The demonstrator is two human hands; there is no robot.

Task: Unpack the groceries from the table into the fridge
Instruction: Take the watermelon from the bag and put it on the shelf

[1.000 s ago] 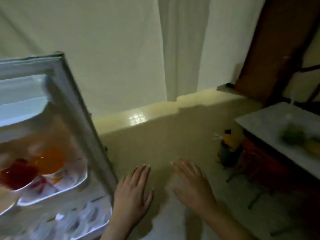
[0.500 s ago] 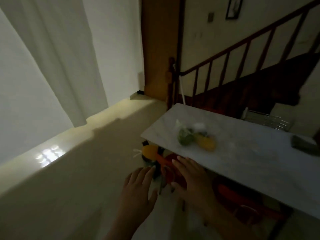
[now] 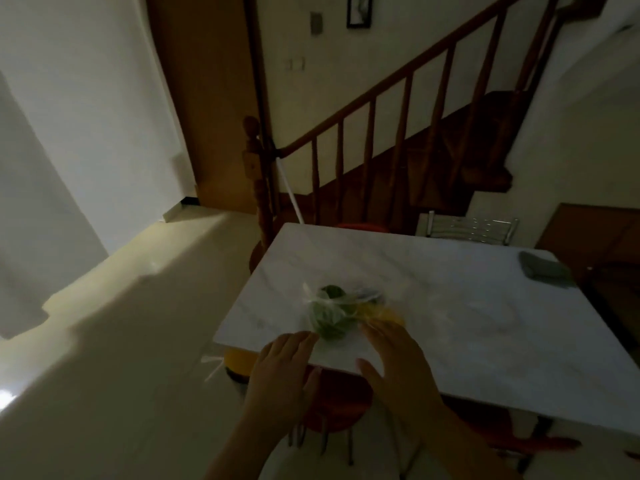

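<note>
Dim room, stair railing (image 3: 381, 109) at the back, and our white marble table (image 3: 450, 306) sat in the right half of the view with only a few things on it. Near the table's front-left corner lay a clear plastic bag (image 3: 329, 315) of produce: something green inside, something yellow (image 3: 381, 313) just beside it, blurred, so we could not tell whether the yellow item shared the bag or had its own. Our left hand (image 3: 282, 372) was spread flat, fingertips at the table edge just short of the bag, holding nothing. Our right hand (image 3: 394, 358) was also spread, fingers over the near side of the yellow item, maybe touching; contact was not clear. A grey folded cloth (image 3: 543, 271) lay well apart at the far right corner. A red stool (image 3: 339, 407) was tucked under the near edge, right below our hands. Risks, as we judged them: the bag sat close to the edge, so a sloppy grab could push it off onto the stool or floor; thin film might slip or tear if we pinched only loose plastic; round produce could roll out if the mouth was open, which we could not tell. Low light and motion blur made misjudging the reach likely. The fridge was out of view, so the carry meant turning away.
</note>
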